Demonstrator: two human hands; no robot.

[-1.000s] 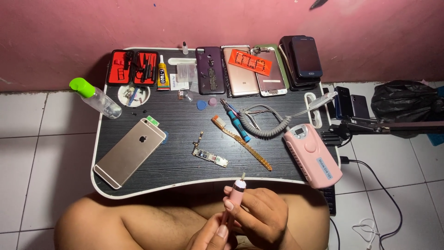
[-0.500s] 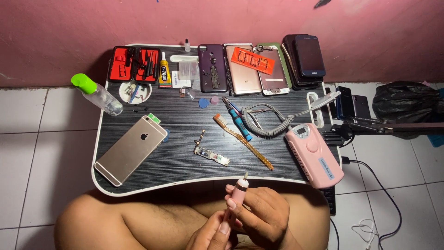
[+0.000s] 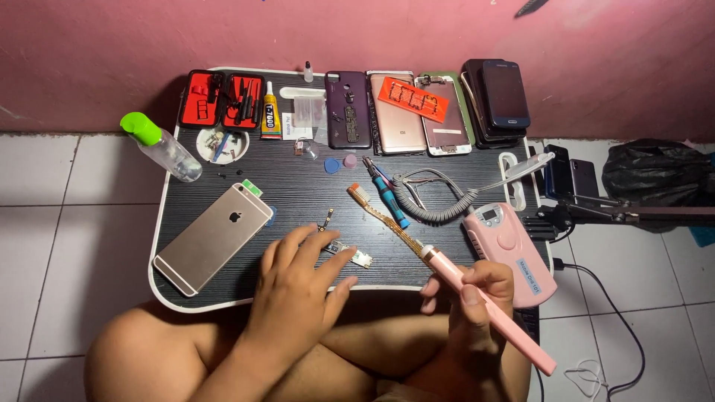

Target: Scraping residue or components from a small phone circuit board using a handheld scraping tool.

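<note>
My right hand [image 3: 472, 305] grips a pink pen-shaped rotary tool [image 3: 488, 307], its tip pointing up-left over the table's front edge. My left hand [image 3: 298, 286] reaches over the black lap table [image 3: 298, 197] with fingers spread, fingertips touching or just above a small circuit board part [image 3: 350, 253]. A gold phone [image 3: 214, 237] lies face down to the left of that hand. A toothbrush [image 3: 383, 216] lies diagonally near the tool's tip.
A pink control box [image 3: 510, 251] with a grey coiled cable [image 3: 432, 205] sits at right. Along the back: red tool case [image 3: 222, 99], glue tube [image 3: 271, 112], several phones and back covers [image 3: 424, 112]. A clear bottle with green cap [image 3: 160, 147] overhangs left. My bare legs are under the table.
My left hand let go of the pink tool and moved up onto the table toward the small circuit board. My right hand keeps the tool, now tilted diagonally.
</note>
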